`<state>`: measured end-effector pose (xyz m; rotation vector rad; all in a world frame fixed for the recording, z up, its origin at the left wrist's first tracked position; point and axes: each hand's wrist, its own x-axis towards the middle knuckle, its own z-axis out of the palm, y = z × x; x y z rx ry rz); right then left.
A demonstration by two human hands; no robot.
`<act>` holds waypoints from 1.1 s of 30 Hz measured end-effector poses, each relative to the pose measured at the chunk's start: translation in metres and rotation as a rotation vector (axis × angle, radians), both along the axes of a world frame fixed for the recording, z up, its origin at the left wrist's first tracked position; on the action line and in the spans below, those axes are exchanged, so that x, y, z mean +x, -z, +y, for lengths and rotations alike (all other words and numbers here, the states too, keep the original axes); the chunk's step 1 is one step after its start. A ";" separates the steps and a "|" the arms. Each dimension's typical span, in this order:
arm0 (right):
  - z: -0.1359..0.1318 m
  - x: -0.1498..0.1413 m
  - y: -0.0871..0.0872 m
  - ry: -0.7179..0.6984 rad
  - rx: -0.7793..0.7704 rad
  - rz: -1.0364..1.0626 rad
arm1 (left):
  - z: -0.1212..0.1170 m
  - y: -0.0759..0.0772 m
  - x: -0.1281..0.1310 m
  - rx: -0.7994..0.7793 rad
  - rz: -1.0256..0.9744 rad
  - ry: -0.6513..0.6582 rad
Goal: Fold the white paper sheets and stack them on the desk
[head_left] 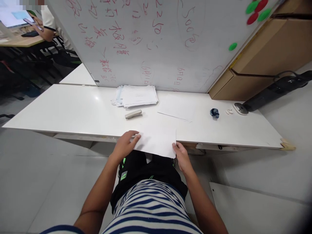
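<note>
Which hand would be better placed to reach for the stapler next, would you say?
Probably the left hand: it touches the sheet on the side nearer the stapler. The right hand holds the other side, farther away.
</note>
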<state>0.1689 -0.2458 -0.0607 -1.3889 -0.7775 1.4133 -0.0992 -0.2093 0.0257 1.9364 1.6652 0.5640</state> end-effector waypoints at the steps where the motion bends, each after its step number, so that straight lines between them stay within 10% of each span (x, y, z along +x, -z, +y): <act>1: 0.000 -0.001 -0.002 0.000 0.012 -0.017 | 0.000 0.004 -0.005 -0.007 0.052 -0.104; 6: 0.000 -0.003 -0.015 -0.119 0.055 -0.029 | -0.015 0.038 -0.018 -0.254 0.045 -0.235; 13: -0.002 0.003 -0.034 -0.282 0.189 -0.248 | -0.033 0.057 -0.005 -0.403 -0.810 -0.106; 20: 0.005 0.008 -0.044 -0.003 0.366 -0.364 | -0.021 0.001 0.015 0.088 -0.659 0.090; 28: 0.028 -0.009 -0.029 -0.036 0.386 -0.688 | 0.006 0.042 0.032 0.042 -0.531 -0.084; 33: 0.023 -0.007 -0.031 0.038 0.412 -0.698 | 0.003 0.029 0.031 0.228 -0.353 -0.057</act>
